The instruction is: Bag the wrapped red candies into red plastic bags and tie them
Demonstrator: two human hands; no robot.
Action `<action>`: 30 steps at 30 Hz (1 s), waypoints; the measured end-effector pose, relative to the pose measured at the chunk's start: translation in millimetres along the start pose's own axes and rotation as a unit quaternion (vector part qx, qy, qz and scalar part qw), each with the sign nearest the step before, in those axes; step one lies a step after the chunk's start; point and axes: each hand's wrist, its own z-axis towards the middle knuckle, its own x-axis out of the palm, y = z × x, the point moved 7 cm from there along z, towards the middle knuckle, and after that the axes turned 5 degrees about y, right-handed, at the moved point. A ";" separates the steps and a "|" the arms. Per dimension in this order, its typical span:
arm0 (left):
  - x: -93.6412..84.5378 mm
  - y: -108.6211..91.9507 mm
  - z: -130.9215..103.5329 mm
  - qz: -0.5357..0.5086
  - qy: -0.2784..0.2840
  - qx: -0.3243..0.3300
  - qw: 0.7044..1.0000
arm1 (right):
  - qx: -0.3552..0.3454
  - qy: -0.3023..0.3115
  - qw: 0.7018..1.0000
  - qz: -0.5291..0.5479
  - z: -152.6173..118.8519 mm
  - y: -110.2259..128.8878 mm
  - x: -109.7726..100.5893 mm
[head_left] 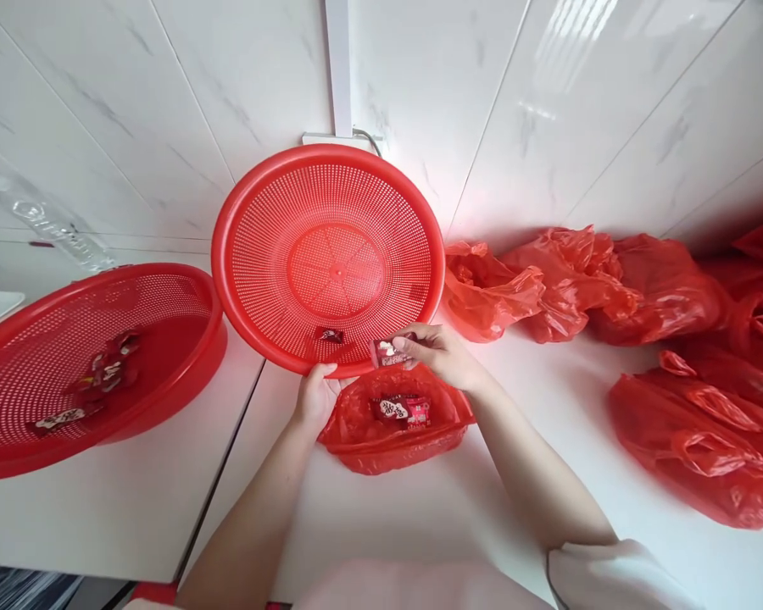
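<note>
A round red mesh basket (pixel 336 161) is tilted up against the wall, with one dark wrapped packet (pixel 331 336) near its lower rim. My left hand (pixel 319 395) grips that rim, thumb over the edge. Between the thumb and fingers of my right hand (pixel 437 352) is a red wrapped packet (pixel 391 353), just above an open red plastic bag (pixel 391 457). The bag stands below the basket and holds a dark red packet with pale lettering (pixel 392 409) and a pinkish-red packet (pixel 418 412).
A second red mesh basket (pixel 165 415) with several wrapped packets (pixel 108 373) stands at the left. Filled red bags (pixel 661 288) line the wall at the right, with more bags (pixel 705 440) nearer. A clear plastic bottle (pixel 60 233) lies behind the left basket.
</note>
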 end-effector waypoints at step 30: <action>-1.2 9.4 -3.7 0.067 0.005 -0.034 0.997 | 0.029 -0.018 0.990 0.140 23.1 -44.8 11.4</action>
